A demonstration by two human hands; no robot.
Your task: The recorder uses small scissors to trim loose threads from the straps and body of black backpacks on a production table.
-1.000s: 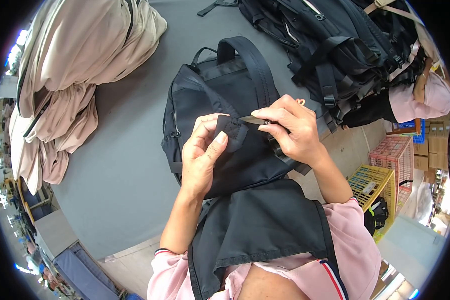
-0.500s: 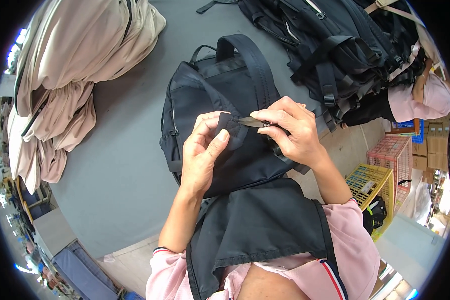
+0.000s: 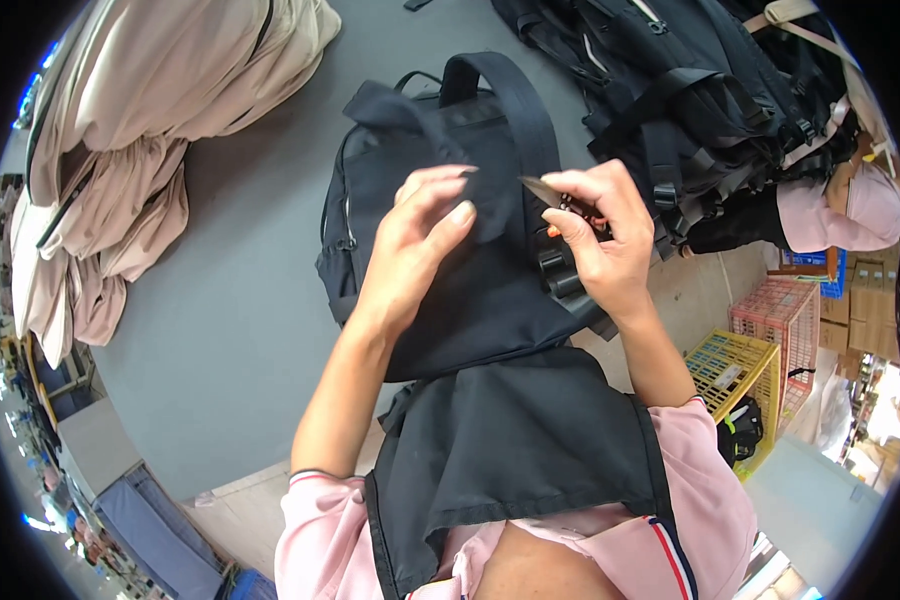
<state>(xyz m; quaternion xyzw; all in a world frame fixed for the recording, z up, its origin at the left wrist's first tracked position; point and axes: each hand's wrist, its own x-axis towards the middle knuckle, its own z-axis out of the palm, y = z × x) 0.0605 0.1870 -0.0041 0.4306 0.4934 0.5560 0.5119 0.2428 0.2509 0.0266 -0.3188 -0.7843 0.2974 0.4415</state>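
Note:
A black backpack [image 3: 460,325] lies on the grey table [image 3: 240,290], its shoulder-strap side facing up. Over its left part my left hand [image 3: 410,245] is open, thumb and fingers apart, with nothing visibly held. Just beyond the fingers a loose shoulder strap [image 3: 425,120] is smeared by motion. My right hand [image 3: 615,235] grips small thread snips [image 3: 544,190] above the bag's right side. Their pointed metal blades face left, clear of the strap; the fingers partly cover the dark handle.
Beige fabric bags [image 3: 170,80] are heaped at the far left. More black backpacks [image 3: 660,90] are piled at the far right, where another person's pink sleeve [image 3: 840,215] shows. Yellow [image 3: 735,365] and pink [image 3: 780,310] plastic crates stand on the floor near brown cartons [image 3: 870,315].
My left hand has let go of the strap end, which now swings loose. My right hand has drawn the snips away, up and to the right.

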